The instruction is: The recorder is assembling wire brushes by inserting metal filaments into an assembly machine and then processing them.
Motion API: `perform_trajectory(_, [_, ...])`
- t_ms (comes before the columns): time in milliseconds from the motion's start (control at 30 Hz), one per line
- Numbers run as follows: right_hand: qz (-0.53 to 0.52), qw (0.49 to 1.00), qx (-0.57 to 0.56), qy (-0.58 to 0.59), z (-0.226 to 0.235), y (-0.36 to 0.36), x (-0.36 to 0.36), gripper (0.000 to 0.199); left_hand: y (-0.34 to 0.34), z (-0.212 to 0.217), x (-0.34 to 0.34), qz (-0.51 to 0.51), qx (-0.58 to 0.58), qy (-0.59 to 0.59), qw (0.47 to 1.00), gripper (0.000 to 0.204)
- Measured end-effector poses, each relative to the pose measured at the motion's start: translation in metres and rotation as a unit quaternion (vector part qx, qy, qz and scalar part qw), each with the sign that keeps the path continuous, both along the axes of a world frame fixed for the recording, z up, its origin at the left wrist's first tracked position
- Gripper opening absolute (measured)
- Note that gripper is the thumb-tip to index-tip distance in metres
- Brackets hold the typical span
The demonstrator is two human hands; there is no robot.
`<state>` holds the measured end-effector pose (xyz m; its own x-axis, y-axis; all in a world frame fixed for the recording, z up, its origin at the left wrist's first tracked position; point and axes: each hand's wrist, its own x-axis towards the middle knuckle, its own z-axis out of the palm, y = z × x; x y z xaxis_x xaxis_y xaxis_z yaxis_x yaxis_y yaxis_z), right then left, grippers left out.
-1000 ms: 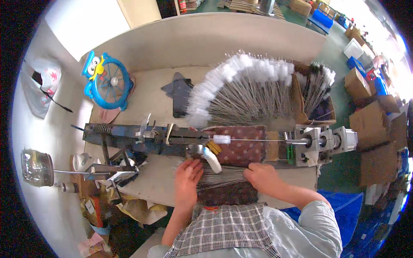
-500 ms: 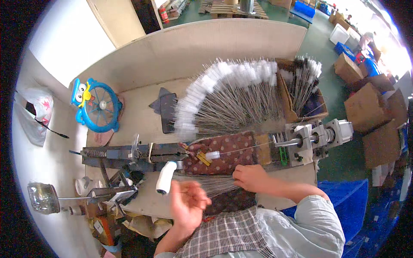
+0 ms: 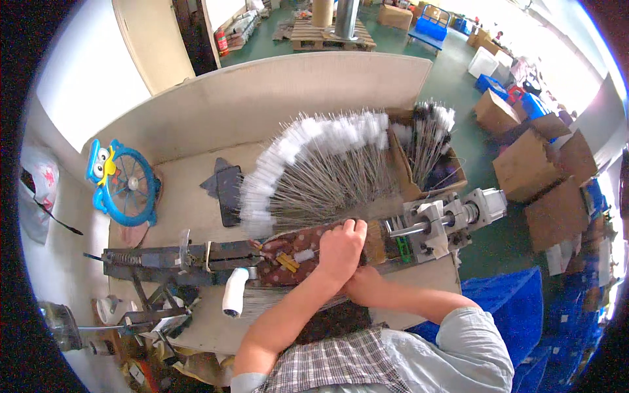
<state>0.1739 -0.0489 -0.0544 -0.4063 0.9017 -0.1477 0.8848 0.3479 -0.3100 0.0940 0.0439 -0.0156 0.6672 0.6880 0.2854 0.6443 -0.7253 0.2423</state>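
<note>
Bag of thin plastic [image 3: 40, 190] hangs against the wall at the far left. Next along, on the pale worktop [image 3: 187, 175], stands a blue cartoon-faced fan [image 3: 129, 190], and in front of it a long dark metal fixture [image 3: 167, 257] with a spring at its outer end. A white curved handle [image 3: 234, 293] sticks out from the fixture toward the person, and a dark phone [image 3: 229, 196] lies behind. Right of that, a wide fan of white-tipped wire brushes [image 3: 314, 170] spreads across the back.

In front of them, a single small white brush head [image 3: 304, 256] rests over brown dotted cloth [image 3: 278, 272], just beside a yellow piece [image 3: 287, 262]. The left hand [image 3: 341, 250] reaches across to the right of that brush head, fingers bent above the cloth; I can't tell whether its grip has closed on anything. Tucked just below it, the right hand [image 3: 363, 286] has its fingertips hidden, so its grip can't be read either.

Farther right, a cardboard box [image 3: 409, 190] holds more brushes, a silvery clamp assembly [image 3: 432, 226] sits near the worktop's end, and a blue bin [image 3: 504, 308] stands beyond.
</note>
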Motion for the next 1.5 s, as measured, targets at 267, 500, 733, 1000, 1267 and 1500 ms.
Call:
perform_trajectory(267, [0.040, 0.995, 0.067, 0.057, 0.013, 0.001, 0.004, 0.016, 0.015, -0.009, -0.012, -0.018, 0.039, 0.036, 0.998, 0.004])
perform_trajectory(500, [0.045, 0.995, 0.076, 0.048, 0.029, 0.011, 0.010, 0.011, 0.042, 0.010, -0.041, 0.095, 0.146, 0.070, 0.982, 0.007])
perform_trajectory(733, [0.089, 0.988, 0.122, -0.037, 0.079, 0.013, 0.031, 0.012, -0.050, 0.051, -0.075, -0.107, 0.034, -0.142, 0.983, 0.022])
perform_trajectory(1000, [-0.039, 0.966, 0.250, -0.054, 0.142, 0.055, 0.072, 0.011, -0.054, 0.029, -0.076, -0.030, -0.659, -0.354, 0.663, 0.036])
perform_trajectory(1267, [-0.124, 0.991, 0.006, 0.041, 0.125, 0.061, 0.091, 0.011, 0.001, 0.005, -0.025, -0.001, -0.645, -0.523, 0.557, 0.028])
perform_trajectory(1500, [-0.077, 0.985, 0.112, 0.105, 0.117, 0.067, 0.105, 0.011, -0.005, 0.028, -0.016, 0.042, -0.479, -0.446, 0.755, 0.028])
